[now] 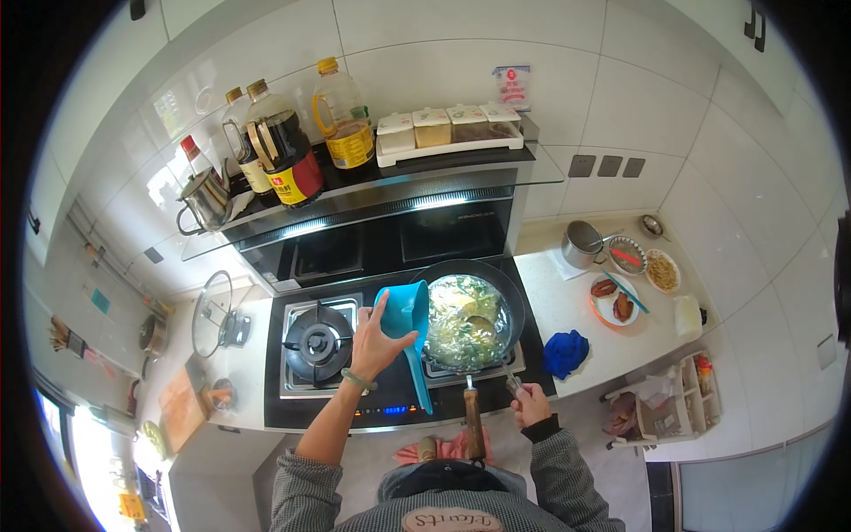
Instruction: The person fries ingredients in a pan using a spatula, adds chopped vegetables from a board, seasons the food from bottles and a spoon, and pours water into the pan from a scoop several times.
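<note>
My left hand grips a blue plastic dipper, tilted at the left rim of a black wok. Its handle points down toward me. Bubbly broth with green leaves and pale yellow pieces fills much of the wok. My right hand is closed around the handle of a metal ladle, whose bowl lies in the broth. The wok's wooden handle points toward me. Whether liquid is flowing from the dipper cannot be told.
An unoccupied gas burner lies left of the wok. Right of the hob are a blue cloth, a plate of browned food, bowls and a metal pot. Sauce bottles and seasoning boxes stand on the shelf above. A glass lid stands left.
</note>
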A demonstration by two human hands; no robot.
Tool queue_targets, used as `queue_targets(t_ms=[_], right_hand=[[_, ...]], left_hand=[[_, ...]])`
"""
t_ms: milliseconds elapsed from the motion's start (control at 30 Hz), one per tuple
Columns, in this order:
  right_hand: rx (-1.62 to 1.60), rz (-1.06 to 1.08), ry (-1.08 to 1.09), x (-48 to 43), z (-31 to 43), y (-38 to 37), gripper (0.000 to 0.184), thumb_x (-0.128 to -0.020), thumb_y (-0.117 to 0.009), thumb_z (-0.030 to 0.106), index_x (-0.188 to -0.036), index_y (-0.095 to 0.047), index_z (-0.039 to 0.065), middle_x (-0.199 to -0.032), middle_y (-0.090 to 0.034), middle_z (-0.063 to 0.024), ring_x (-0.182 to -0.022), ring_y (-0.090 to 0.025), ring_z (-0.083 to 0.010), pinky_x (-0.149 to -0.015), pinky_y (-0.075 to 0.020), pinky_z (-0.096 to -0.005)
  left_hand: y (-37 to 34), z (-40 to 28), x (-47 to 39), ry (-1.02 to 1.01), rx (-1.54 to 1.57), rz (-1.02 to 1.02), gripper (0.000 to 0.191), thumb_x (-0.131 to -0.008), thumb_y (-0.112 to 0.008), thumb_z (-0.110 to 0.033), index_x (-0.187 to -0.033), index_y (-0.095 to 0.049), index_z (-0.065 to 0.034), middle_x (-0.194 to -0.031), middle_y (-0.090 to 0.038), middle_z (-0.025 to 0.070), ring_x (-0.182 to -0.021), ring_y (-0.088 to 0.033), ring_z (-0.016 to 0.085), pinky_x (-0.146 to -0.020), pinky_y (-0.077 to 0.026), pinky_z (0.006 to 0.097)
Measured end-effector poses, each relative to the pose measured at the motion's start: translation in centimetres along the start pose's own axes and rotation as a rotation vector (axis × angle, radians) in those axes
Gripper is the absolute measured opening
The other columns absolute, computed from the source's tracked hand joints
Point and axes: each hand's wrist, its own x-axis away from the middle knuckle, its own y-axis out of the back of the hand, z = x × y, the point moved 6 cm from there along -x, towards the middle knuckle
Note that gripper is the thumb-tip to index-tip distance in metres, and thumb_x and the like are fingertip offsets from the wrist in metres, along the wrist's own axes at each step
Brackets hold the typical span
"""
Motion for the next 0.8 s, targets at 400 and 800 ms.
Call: queue_targets(t_ms=[400, 800], right_hand=[[-0.433, 0.286, -0.088, -1.8, -0.5, -4.0, 0.01, -0.09, -0.042, 0.02, -0.096, -0.042, 0.013, -0.066, -0.046, -0.0034, -0.038, -0.032, -0.0075, -0.034, -0.0246, -0.0246], [0.769, -0.389, 0.716, -4.5, 6.2, -1.4, 0.026, -0.087, -0.047, 0.021, -0.105, -0.046, 0.003, -0.084, -0.061, -0.0228, -0.08, -0.059, -0.0405, -0.067, -0.046, -0.0429]], left_hand=[[-0.1, 0.3, -0.1, -0.025, 0.002, -0.009, 0.092, -0.06, -0.074, -0.044, -0.137, -0.032, -0.0158, -0.107, -0.043, 0.0172, -0.092, -0.053, 0.03, -0.071, -0.05, 0.0374], [0.4, 0.5, 0.1, -0.046, -0.028, -0.043, 0.091, -0.06, -0.074, -0.044, -0.136, -0.032, -0.0144, -0.108, -0.044, 0.0179, -0.093, -0.053, 0.031, -0.072, -0.049, 0.0378]])
